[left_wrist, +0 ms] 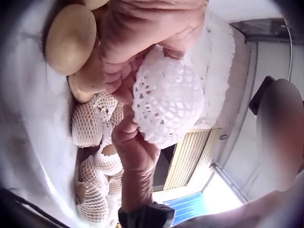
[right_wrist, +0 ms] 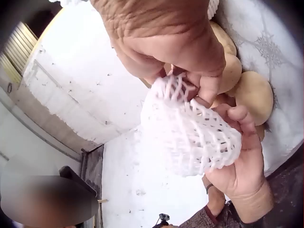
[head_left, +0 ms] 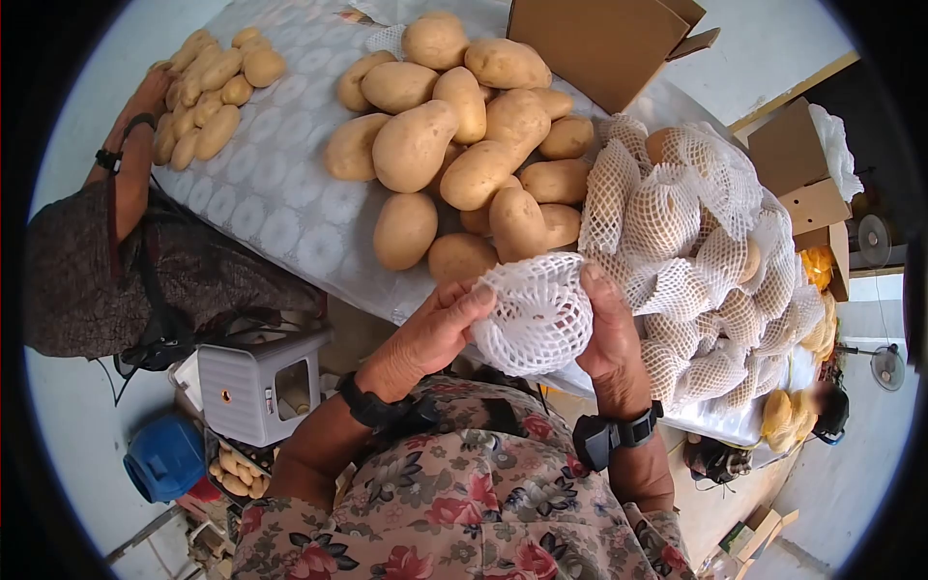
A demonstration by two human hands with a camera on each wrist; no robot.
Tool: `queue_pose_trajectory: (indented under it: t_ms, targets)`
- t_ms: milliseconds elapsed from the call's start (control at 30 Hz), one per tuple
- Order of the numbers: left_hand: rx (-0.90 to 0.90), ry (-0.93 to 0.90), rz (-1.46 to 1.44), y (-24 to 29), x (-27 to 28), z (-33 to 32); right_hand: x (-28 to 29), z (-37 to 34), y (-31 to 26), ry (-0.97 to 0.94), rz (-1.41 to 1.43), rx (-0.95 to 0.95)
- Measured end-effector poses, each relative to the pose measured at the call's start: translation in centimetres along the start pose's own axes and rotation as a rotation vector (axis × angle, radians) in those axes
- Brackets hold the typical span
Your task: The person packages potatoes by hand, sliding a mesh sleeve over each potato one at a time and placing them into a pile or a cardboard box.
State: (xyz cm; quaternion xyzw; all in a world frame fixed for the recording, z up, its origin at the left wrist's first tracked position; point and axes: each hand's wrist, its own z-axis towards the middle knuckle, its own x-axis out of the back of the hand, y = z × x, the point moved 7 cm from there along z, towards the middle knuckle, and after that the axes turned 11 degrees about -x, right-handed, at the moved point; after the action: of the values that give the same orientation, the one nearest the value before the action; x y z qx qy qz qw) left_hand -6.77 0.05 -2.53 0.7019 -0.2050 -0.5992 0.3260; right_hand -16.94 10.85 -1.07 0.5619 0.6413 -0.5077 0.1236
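A white foam net sleeve [head_left: 534,314] is held in front of the floral shirt, bunched into a rounded cup. My left hand [head_left: 435,329] grips its left edge with thumb and fingers. At the other edge, my right hand [head_left: 611,324] pinches the foam, its thumb pointing up along the rim. In the right wrist view, the net's mesh [right_wrist: 190,135] spreads between both hands. Just beyond them lies a heap of smooth tan vegetables [head_left: 416,145], oval to pear-shaped. Similar ones in foam nets [head_left: 662,213] are piled to the right.
A cardboard box [head_left: 599,43] stands at the table's back. On the left, another person's arm [head_left: 130,159] reaches to a smaller tan pile [head_left: 208,92]. A grey plastic stool [head_left: 246,391] and a blue container [head_left: 166,457] stand below the table [head_left: 290,184].
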Motion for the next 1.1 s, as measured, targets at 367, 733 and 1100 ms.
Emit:
queue_pose_trajectory:
  t_ms: [367, 733, 1100]
  targets:
    - [-0.083, 0.147, -0.295, 3.7, -1.3, -0.5, -0.1, 1.2, 0.6, -0.084, -0.305, 0.041]
    - [-0.517, 0.290, 0.647, 3.9, 3.5, 4.2, -0.4, 6.0, -5.9, 0.159, -1.065, 0.484]
    - [-0.575, 0.257, 0.958, 4.1, 0.8, 3.9, 0.0, 3.7, -3.1, -0.096, -0.949, 0.288]
